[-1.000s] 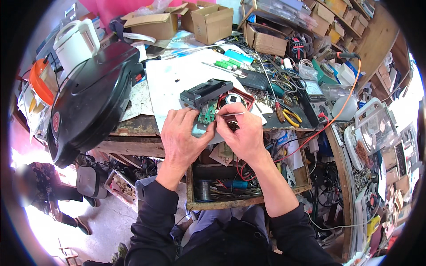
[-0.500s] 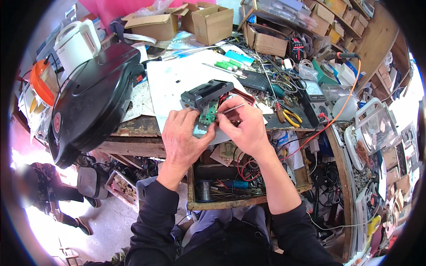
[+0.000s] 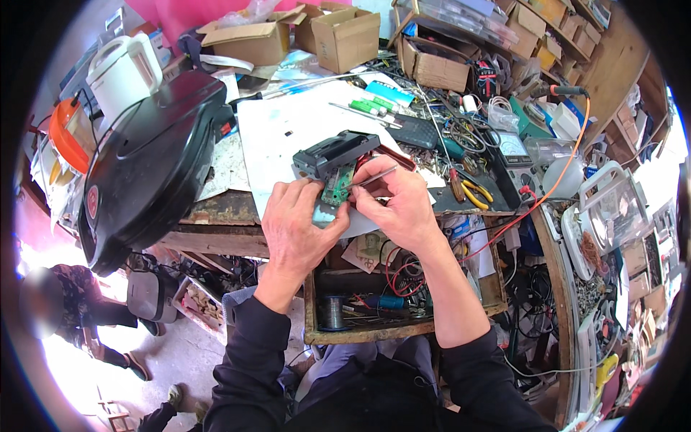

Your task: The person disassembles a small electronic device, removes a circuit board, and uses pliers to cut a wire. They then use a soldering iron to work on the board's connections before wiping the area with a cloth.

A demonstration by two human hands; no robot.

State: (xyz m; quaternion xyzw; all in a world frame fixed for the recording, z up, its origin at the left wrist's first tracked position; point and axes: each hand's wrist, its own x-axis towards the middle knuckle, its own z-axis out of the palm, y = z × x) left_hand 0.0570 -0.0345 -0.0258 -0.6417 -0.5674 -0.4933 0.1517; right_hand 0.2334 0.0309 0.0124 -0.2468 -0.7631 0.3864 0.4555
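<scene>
A small green circuit board (image 3: pixel 337 186) sits on the bench by the front edge, next to an opened black plastic housing (image 3: pixel 338 150). My left hand (image 3: pixel 291 219) steadies the board from its near left side, fingers curled and thumb against its lower corner. Pinched in my right hand (image 3: pixel 394 201) is a thin metal tool (image 3: pixel 379 174); its inner end reaches the board's right part. What the tip touches is too small to make out. Behind my right fingers, something dark red is partly hidden. White paper (image 3: pixel 270 129) lies under and beyond the housing.
A drawer (image 3: pixel 403 330) with a solder spool (image 3: pixel 332 313) and wires stands pulled out below my wrists. Yellow-handled pliers (image 3: pixel 476 193) and an analog meter (image 3: pixel 512 150) lie to the right. A large black plastic cover (image 3: pixel 155 158) stands left. Another person (image 3: pixel 72 302) is at far left.
The thin tool and my right hand have barely shifted over the board; my left hand keeps its place. At lower left, another foot and leg have come into view.
</scene>
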